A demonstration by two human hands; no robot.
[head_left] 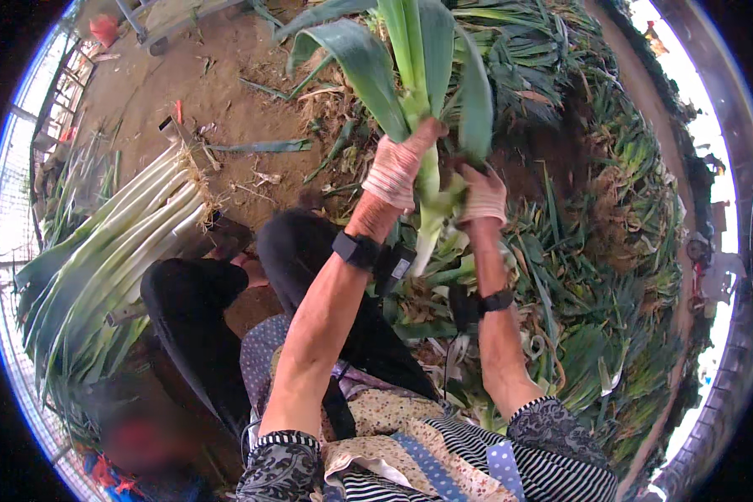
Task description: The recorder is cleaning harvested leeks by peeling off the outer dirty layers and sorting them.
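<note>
A large leek (427, 180) stands nearly upright in front of me, its broad green leaves fanning out at the top and its pale end pointing down. My left hand (397, 167), in a light striped glove, is wrapped round the stem just below the leaves. Close beside the stem, my right hand (484, 197), gloved alike and slightly blurred, is closed at the lower end of an outer leek leaf (477, 105). Pale green layers hang loose between the stem and this hand. Part of its fingertips is hidden.
To the left lies a stack of leeks (134, 209), roots toward me, on a low metal support. Heaps of leek leaves (594, 335) cover the ground on the right. Bare soil (176, 75) with scraps stretches at the far left, near a metal frame (138, 29). My bent knees (293, 243) are close below.
</note>
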